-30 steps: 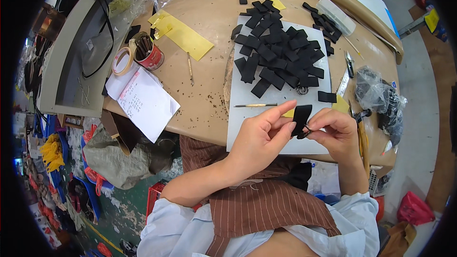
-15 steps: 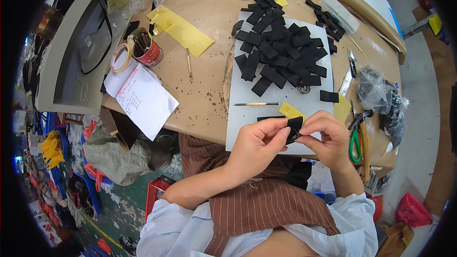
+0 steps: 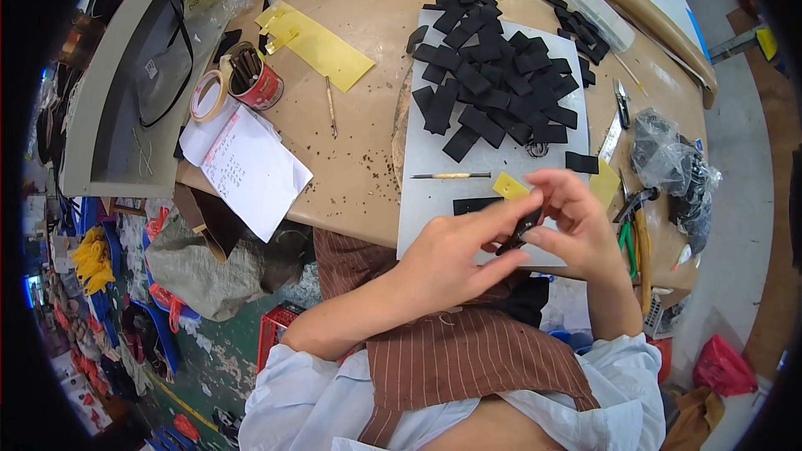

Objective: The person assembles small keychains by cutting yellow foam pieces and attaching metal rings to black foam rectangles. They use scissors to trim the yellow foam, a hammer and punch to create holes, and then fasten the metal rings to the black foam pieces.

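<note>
Between my hands, over the near edge of the white board (image 3: 411, 230), a small folded black strip (image 3: 524, 227) is tilted on edge. My right hand (image 3: 585, 230) pinches it between thumb and curled fingers. My left hand (image 3: 451, 252) has its forefinger along the strip's far side and its thumb below, holding it loosely. Part of the strip is hidden by the fingers. Just beyond lie a yellow piece with small holes (image 3: 509, 186) and another black strip (image 3: 474, 205), partly covered by my left hand. A thin pointed tool (image 3: 451, 175) rests across the board farther up.
A heap of black strips (image 3: 493, 75) covers the board's far half. On the right lie a snips-like cutter (image 3: 621, 104), green-handled scissors (image 3: 627, 246) and plastic bags (image 3: 668, 154). A red can (image 3: 266, 88), tape roll (image 3: 209, 98), notepad (image 3: 255, 175) and yellow sheet (image 3: 330, 54) sit left.
The black strip has been turned from facing up to tilted on edge. My left fingers have straightened and spread around it; my right hand has rotated, its fingers raised.
</note>
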`<control>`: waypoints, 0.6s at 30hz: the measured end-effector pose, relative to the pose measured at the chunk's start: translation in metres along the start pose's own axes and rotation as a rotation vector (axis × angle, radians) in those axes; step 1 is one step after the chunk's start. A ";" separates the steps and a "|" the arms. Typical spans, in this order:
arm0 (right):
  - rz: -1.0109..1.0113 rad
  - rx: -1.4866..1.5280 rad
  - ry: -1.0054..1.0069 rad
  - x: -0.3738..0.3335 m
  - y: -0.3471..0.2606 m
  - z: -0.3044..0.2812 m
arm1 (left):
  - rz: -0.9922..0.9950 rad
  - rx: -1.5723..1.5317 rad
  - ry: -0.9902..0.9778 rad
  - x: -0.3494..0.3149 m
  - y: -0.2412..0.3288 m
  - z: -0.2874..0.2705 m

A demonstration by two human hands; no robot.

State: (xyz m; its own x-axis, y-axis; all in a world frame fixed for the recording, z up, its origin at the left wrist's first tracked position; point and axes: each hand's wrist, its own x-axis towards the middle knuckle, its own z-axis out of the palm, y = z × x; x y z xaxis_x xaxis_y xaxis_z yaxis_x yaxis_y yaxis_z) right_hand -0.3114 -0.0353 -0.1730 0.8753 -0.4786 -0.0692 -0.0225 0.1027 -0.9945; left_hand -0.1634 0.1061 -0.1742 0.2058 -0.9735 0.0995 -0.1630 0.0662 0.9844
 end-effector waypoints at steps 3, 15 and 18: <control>0.112 0.166 -0.095 0.005 0.009 -0.010 | -0.105 -0.230 0.106 0.003 -0.014 0.004; -0.054 0.083 0.124 -0.006 0.017 0.011 | -0.064 -0.502 0.366 -0.006 -0.026 0.010; -0.138 0.013 0.178 -0.006 0.016 0.018 | -0.028 -0.410 0.458 -0.006 -0.020 0.015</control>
State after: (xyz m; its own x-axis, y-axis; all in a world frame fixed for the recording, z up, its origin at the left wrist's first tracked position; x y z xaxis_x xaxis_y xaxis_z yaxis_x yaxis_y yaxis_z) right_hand -0.3081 -0.0155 -0.1871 0.7705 -0.6351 0.0538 0.0993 0.0364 -0.9944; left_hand -0.1763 0.1068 -0.1966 0.6129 -0.7894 0.0356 0.2140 0.2092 0.9542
